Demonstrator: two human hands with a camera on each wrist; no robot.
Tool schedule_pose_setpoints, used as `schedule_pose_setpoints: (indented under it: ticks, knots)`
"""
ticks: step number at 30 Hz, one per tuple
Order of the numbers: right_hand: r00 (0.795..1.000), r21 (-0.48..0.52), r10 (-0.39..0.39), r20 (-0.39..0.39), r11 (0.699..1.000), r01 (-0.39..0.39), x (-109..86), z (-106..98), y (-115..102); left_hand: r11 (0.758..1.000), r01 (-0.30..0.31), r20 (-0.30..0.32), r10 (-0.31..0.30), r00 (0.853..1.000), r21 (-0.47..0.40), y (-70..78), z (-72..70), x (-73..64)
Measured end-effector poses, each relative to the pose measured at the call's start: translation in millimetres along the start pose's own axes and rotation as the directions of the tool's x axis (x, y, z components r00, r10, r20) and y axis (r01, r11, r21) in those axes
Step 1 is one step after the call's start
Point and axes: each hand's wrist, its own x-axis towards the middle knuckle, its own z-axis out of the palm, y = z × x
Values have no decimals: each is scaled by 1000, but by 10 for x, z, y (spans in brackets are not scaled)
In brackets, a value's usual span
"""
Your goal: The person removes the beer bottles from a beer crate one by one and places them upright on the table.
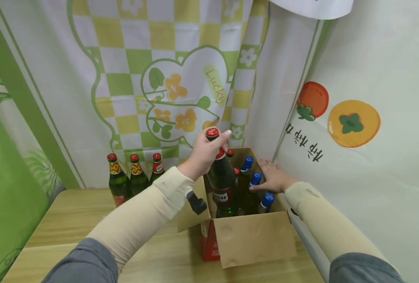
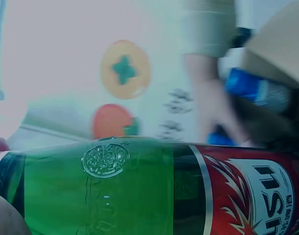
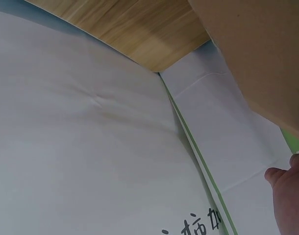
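Observation:
My left hand [image 1: 203, 153] grips a green glass beer bottle [image 1: 221, 175] by its neck, just under the red cap. The bottle is tilted a little over the left side of an open cardboard box [image 1: 255, 237], its base near the box's inside. In the left wrist view its red and white label and embossed green shoulder [image 2: 105, 159] fill the lower part. My right hand [image 1: 274, 177] lies spread at the box's right edge, thumb reaching over blue-capped bottles [image 1: 267, 201] inside. The right wrist view catches only some of its fingers [image 3: 282, 176] below a cardboard flap [image 3: 262, 58].
Three red-capped green bottles [image 1: 136, 179] stand in a row on the wooden table [image 1: 82, 212], left of the box. Other red-capped bottles [image 1: 236, 171] are inside the box. A left flap [image 1: 191, 218] sticks out over the table. Printed curtains [image 1: 159, 51] hang close behind and to the right.

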Motion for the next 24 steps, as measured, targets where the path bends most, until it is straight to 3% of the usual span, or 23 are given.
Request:
schedule_pose_setpoints:
  ticks: [7,13,18,24]
  knots:
    - [1000,2,-20,-17,1000,20,14,7,-10,990,-138,-80,135,988,-37,577,-386,137]
    - [999,10,-37,-34,999,37,-7,27,18,979,-185,-120,174,977,-84,942,-680,126]
    - [997,39,-50,-65,998,52,-23,14,31,986,-165,-156,161,975,-15,1171,-878,81]
    - [998,16,-49,-50,999,50,-19,37,15,995,-58,-268,77,960,80,1220,-1267,-91]
